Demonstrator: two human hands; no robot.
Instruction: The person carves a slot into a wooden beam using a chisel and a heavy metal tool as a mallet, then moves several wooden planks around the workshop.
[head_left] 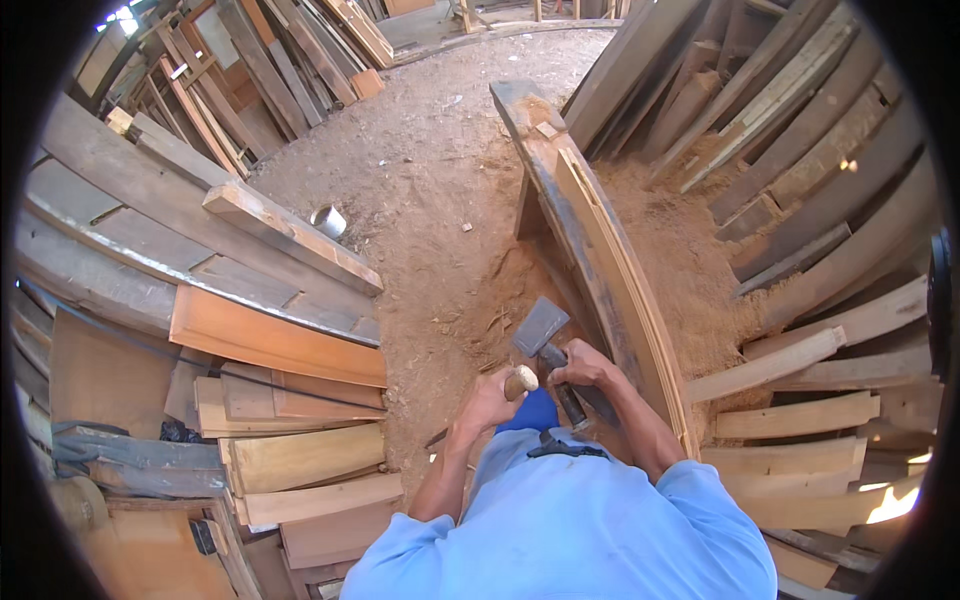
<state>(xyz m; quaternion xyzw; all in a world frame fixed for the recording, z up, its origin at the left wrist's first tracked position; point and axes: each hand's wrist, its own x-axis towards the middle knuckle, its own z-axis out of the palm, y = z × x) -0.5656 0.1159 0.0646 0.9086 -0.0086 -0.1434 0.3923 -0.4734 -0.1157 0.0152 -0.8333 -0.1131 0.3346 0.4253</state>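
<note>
My left hand [485,402] is closed round a pale wooden handle [522,381], its rounded end poking up past the fingers. The rest of that tool is hidden. Close beside it, my right hand [586,364] grips a tool with a broad, flat grey head [541,326] and a dark handle [571,406]. That head points away from me, above the ground. Just right of the hands runs a long, narrow wooden bench [519,110]. Along it lie thin pale wood strips [622,265], near my right forearm.
Stacked boards [305,465] and an orange-brown panel [270,335] lie on the left. A thick beam [290,238] juts inward beside a metal can [328,221]. More planks [800,415] crowd the right. Sawdust [690,260] covers the ground beside the bench.
</note>
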